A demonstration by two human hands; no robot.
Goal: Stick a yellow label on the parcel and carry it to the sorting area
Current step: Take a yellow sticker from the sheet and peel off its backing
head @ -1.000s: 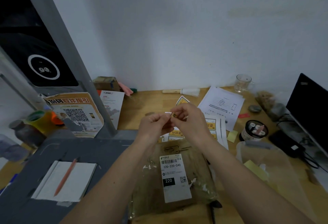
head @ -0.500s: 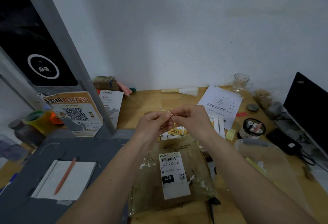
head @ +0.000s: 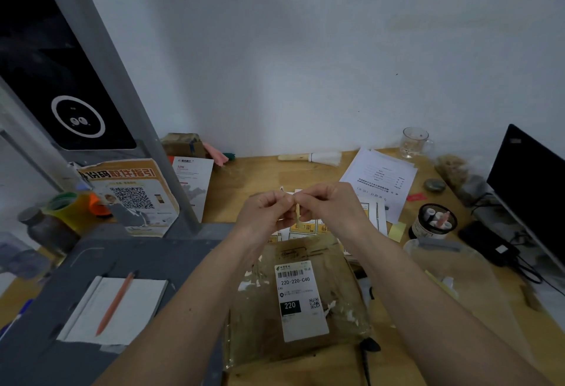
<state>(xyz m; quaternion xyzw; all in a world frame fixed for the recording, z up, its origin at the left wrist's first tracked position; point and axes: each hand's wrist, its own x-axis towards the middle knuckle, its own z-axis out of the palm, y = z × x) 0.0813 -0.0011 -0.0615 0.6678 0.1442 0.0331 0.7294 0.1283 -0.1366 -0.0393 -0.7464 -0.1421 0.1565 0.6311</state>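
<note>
A: Between the two sets of fingertips, above the parcel: item one, a yellow label [head: 297, 213], small, hanging edge-on. The left hand [head: 265, 213] and right hand [head: 330, 206] both pinch it at its top, fingers curled, knuckles nearly touching.

B: Change since a second ago?

A: The hands have risen slightly and drawn closer; the strip now dangles lower from the pinch. I judge the backing is coming off, though the peel itself is too small to confirm.

B: Item two?

A: Just below the grip: the parcel [head: 293, 303], brown, plastic-wrapped, flat on the wooden desk [head: 260, 174], white shipping label [head: 301, 300] face up. No yellow label on it yet.

B: Beyond the grip?

A: Directly behind the hands, the sticker sheet [head: 301, 228]. Farther right, printed papers [head: 379, 177] and a glass mug [head: 414, 141]. Lower left, a notebook [head: 122, 309] with a pencil [head: 115, 304].

B: Meaning for the task?

A: Sticking comes next; carrying has not begun.
</note>
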